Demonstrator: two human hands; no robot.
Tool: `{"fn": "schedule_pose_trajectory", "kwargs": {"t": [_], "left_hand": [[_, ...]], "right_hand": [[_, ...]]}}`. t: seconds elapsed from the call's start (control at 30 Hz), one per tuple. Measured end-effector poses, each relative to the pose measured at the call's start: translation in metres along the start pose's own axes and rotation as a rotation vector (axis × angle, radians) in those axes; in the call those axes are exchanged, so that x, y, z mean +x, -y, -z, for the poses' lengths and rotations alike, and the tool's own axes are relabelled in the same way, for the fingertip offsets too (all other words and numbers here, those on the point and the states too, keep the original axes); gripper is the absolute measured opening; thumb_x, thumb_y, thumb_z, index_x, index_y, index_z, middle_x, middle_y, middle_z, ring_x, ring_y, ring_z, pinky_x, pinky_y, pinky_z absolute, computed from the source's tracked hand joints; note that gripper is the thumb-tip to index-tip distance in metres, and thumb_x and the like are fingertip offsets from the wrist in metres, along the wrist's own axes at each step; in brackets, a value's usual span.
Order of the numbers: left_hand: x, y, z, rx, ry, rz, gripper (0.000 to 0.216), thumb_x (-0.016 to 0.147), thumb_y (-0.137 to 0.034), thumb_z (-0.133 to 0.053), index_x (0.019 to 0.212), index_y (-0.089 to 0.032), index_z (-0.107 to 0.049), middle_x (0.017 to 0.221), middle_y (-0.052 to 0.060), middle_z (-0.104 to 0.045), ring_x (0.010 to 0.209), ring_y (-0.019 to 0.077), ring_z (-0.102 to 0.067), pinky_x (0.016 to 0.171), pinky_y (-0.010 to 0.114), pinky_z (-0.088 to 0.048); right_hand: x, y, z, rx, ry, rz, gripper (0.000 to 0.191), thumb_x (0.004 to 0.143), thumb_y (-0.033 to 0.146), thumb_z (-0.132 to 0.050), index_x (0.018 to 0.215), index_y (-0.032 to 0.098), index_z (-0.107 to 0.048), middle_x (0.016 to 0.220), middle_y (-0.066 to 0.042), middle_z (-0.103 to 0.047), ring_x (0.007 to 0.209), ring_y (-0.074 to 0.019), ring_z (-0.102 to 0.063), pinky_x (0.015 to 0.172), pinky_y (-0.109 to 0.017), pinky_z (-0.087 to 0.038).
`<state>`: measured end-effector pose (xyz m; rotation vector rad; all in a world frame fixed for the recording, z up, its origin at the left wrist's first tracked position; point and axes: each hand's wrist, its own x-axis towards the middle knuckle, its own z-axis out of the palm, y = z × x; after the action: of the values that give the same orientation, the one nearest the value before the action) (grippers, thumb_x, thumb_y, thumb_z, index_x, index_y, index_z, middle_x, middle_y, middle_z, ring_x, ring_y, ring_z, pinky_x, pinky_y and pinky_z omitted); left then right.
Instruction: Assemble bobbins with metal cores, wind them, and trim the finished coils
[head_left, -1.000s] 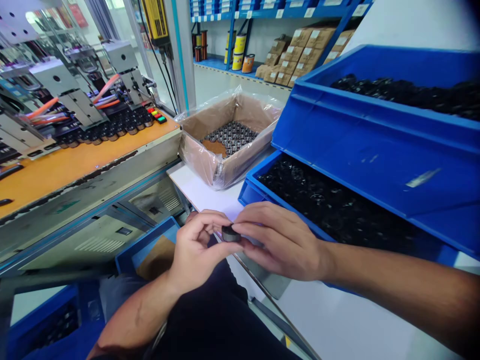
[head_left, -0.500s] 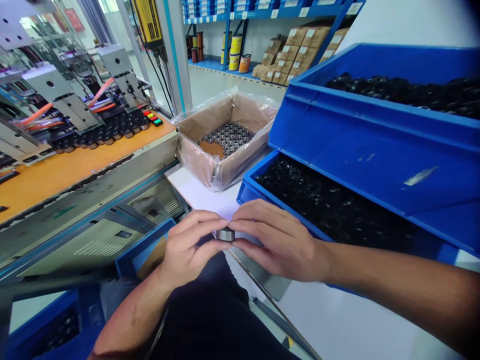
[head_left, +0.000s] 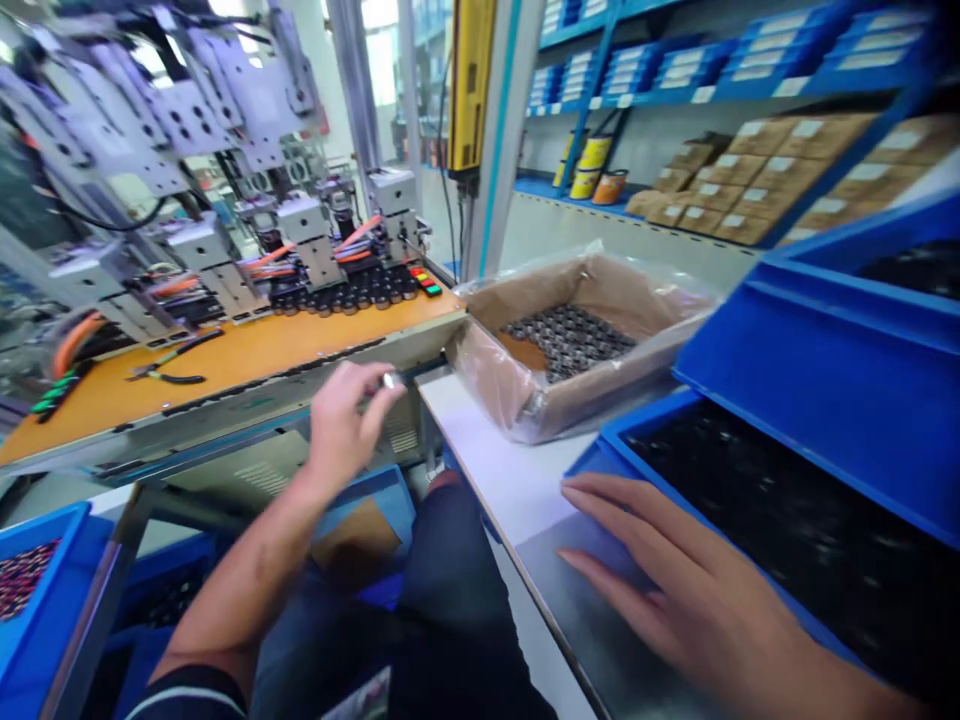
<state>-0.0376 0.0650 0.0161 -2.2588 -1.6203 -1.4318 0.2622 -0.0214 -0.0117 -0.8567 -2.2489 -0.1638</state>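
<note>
My left hand (head_left: pixel 346 415) is raised in front of the orange workbench. Its thumb and fingers pinch a small round metal part (head_left: pixel 389 381), blurred, with only a shiny edge showing. My right hand (head_left: pixel 686 575) is over the white table (head_left: pixel 487 425), beside the lower blue bin (head_left: pixel 637 450) of black parts. Its fingers are stretched out, thumb apart, with nothing between them.
A plastic-lined cardboard box (head_left: pixel 570 405) holds rows of round parts. Left, the orange workbench (head_left: pixel 247 370) carries a machine, a row of black parts (head_left: pixel 360 292) and pliers (head_left: pixel 172 365). An upper blue bin (head_left: pixel 825 370) stands right. A blue crate (head_left: pixel 397 490) sits below.
My hands have parted. The left has carried the round part left toward the workbench; the right has let go and opened. The view has swung left.
</note>
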Motion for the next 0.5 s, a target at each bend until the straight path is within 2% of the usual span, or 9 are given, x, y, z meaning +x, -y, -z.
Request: {"fn": "schedule_pose_trajectory", "kwargs": {"t": [0.03,0.13,0.2,0.23,0.3,0.37,0.43,0.5], "left_hand": [[0.018,0.021,0.013,0.145,-0.001,0.104,0.017,0.087,-0.029,-0.065,0.096,-0.016,-0.071,0.074,0.001,-0.063,0.071,0.0140,-0.058,0.073,0.027,-0.047],[0.063,0.078,0.043,0.292,0.029,0.214,0.013,0.085,-0.024,-0.067,0.088,-0.012,-0.070,0.059,-0.003,-0.054,0.065,0.0138,-0.054,0.071,0.028,-0.044],[0.085,0.106,0.052,0.343,0.070,0.261,0.016,0.085,-0.027,-0.068,0.085,-0.012,-0.068,0.062,-0.002,-0.057,0.067,0.0144,-0.057,0.074,0.030,-0.048],[0.092,0.117,0.053,0.361,0.092,0.280,0.019,0.087,-0.031,-0.067,0.088,-0.012,-0.067,0.070,0.000,-0.062,0.072,0.0150,-0.060,0.075,0.032,-0.051],[0.102,0.132,0.052,0.383,0.124,0.313,0.026,0.091,-0.036,-0.062,0.099,-0.012,-0.065,0.092,0.004,-0.067,0.083,0.0174,-0.065,0.078,0.036,-0.055],[0.108,0.141,0.051,0.396,0.134,0.337,0.029,0.093,-0.038,-0.059,0.108,-0.013,-0.063,0.106,0.006,-0.067,0.092,0.0199,-0.066,0.081,0.039,-0.057],[0.109,0.145,0.052,0.408,0.121,0.351,0.029,0.093,-0.037,-0.060,0.109,-0.013,-0.063,0.107,0.007,-0.067,0.095,0.0201,-0.066,0.084,0.041,-0.056],[0.108,0.143,0.055,0.427,0.092,0.352,0.026,0.092,-0.035,-0.060,0.106,-0.013,-0.064,0.101,0.006,-0.069,0.091,0.0190,-0.067,0.085,0.040,-0.055]], "right_hand": [[-0.003,-0.002,-0.002,-0.009,0.005,0.006,0.033,0.097,0.027,-0.054,0.125,0.010,-0.056,0.118,-0.013,-0.061,0.107,-0.0202,-0.062,0.092,-0.031,-0.056],[-0.008,-0.007,-0.008,-0.041,0.029,0.013,0.031,0.098,0.027,-0.053,0.126,0.014,-0.057,0.122,-0.010,-0.060,0.110,-0.0177,-0.061,0.096,-0.028,-0.053],[-0.009,-0.008,-0.010,-0.049,0.020,0.019,0.029,0.099,0.028,-0.052,0.124,0.016,-0.057,0.122,-0.009,-0.060,0.109,-0.0166,-0.062,0.096,-0.026,-0.053],[-0.009,-0.009,-0.010,-0.054,0.019,0.020,0.028,0.099,0.028,-0.052,0.123,0.016,-0.058,0.122,-0.009,-0.060,0.108,-0.0164,-0.062,0.095,-0.026,-0.053],[-0.010,-0.014,-0.009,-0.069,0.023,0.024,0.027,0.099,0.029,-0.052,0.122,0.016,-0.059,0.123,-0.009,-0.060,0.107,-0.0170,-0.063,0.092,-0.027,-0.054],[-0.011,-0.023,-0.006,-0.107,0.024,0.041,0.026,0.098,0.027,-0.053,0.120,0.016,-0.060,0.123,-0.009,-0.060,0.105,-0.0179,-0.064,0.091,-0.029,-0.055],[-0.014,-0.040,0.000,-0.167,0.010,0.060,0.023,0.097,0.024,-0.054,0.118,0.018,-0.062,0.121,-0.007,-0.063,0.100,-0.0182,-0.066,0.088,-0.030,-0.055],[-0.016,-0.063,0.006,-0.163,-0.046,-0.022,0.020,0.094,0.029,-0.058,0.112,0.022,-0.066,0.115,-0.004,-0.067,0.092,-0.0184,-0.068,0.081,-0.031,-0.056]]}}
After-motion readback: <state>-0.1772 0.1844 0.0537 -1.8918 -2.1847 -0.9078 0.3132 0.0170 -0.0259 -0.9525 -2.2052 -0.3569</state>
